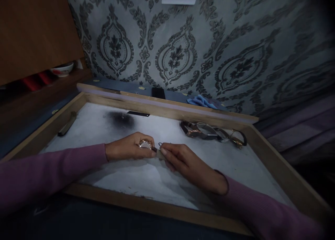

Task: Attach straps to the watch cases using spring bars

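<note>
My left hand [131, 147] is closed round a round, shiny-rimmed watch [145, 144], whose pale face points up between thumb and fingers. A short dark strap piece runs from the watch toward my right hand [183, 161]. The fingers of that hand pinch a flat greyish piece [160, 154] close to the strap; a small dark loop shows at the fingertips. What the piece is I cannot make out. Both hands are nearly touching, above the white floor of a wooden-rimmed tray [125, 198].
Several watches [206, 130] lie in a row at the tray's back right. A thin black strip [138, 113] and a dark smudge are at the back. A knife-like tool [67, 124] lies left. Beyond the rim are a blue cloth [201, 101] and a black object [158, 93].
</note>
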The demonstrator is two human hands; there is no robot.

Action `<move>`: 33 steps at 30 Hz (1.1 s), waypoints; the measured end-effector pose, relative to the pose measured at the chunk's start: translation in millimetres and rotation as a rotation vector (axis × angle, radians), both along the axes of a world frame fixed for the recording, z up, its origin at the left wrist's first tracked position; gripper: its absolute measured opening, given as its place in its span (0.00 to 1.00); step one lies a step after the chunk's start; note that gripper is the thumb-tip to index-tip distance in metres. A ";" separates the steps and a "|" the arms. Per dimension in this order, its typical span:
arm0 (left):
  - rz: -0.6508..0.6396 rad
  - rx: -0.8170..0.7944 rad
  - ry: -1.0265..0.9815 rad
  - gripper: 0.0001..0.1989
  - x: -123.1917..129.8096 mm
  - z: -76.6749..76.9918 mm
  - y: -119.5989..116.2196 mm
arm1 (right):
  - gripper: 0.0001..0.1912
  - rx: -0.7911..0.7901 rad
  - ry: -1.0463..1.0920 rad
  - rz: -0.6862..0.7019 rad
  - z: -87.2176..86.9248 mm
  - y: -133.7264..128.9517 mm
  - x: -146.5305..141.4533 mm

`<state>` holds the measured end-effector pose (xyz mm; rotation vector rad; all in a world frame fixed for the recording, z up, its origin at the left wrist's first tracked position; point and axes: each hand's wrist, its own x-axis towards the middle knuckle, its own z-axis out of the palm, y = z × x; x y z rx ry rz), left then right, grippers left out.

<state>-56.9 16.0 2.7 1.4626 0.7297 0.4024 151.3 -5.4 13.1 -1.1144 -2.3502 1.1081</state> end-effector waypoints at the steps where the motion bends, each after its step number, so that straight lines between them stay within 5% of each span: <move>1: 0.008 -0.004 0.006 0.12 -0.1 -0.2 0.3 | 0.26 0.000 0.003 0.001 0.2 0.1 0.1; 33: -0.042 0.062 0.057 0.12 -1.5 2.6 -2.3 | 0.26 -0.175 0.088 -0.012 -4.1 -3.5 -4.0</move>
